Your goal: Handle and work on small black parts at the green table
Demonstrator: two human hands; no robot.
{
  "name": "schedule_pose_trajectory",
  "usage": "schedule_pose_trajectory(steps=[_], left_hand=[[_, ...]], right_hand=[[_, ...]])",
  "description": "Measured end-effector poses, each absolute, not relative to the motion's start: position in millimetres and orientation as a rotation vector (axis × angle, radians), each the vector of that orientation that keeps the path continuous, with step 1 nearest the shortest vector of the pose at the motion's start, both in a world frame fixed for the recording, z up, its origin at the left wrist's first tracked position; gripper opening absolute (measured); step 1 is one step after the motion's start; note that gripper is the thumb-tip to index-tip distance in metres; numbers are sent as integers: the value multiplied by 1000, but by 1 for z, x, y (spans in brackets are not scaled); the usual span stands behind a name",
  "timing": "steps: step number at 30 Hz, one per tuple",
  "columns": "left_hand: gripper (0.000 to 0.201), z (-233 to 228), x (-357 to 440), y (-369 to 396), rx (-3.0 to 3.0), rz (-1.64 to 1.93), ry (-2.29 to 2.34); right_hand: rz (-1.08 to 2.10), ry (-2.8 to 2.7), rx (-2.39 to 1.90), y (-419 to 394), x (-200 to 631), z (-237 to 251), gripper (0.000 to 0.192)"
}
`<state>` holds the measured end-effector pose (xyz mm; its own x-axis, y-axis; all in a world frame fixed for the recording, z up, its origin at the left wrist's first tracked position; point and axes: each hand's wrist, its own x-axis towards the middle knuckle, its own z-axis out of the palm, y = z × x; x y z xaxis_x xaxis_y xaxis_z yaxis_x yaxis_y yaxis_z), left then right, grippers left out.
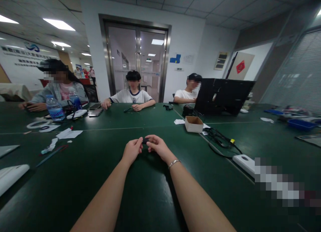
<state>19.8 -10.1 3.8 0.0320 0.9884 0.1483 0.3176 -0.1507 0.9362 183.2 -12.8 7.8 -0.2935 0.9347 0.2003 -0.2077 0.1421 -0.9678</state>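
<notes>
Pinching a small dark object (145, 140) lengthwise between them, both hands' fingers (139, 142) close on its left-right ends.

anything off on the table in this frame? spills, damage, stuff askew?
Nothing spilled or visibly broken. Both hands, left hand and right hand, pinch a small dark object above the green table. Only untidy spots: loose black cables by the cardboard box, and scattered paper scraps at left.

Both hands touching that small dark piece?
Touching. The head view shows the left hand and right hand pinching the small dark piece between fingertips, no gap visible.
</notes>
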Motion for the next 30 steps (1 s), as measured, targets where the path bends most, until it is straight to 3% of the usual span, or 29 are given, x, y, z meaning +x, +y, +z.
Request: schedule_pose_trajectory(steps=[16, 23, 30], left_hand=[[34, 5, 17, -15, 1793, 1173, 1312], [35, 10, 15, -21, 1858, 1114, 1362], [15, 3, 17, -11, 1783, 1234, 1305]], right_hand=[[1418, -1277, -885, -9, 182, 9, 49], [1421, -1256, -889, -10, 181, 10, 46], [1425, -1263, -930, -2, 180, 10, 37]])
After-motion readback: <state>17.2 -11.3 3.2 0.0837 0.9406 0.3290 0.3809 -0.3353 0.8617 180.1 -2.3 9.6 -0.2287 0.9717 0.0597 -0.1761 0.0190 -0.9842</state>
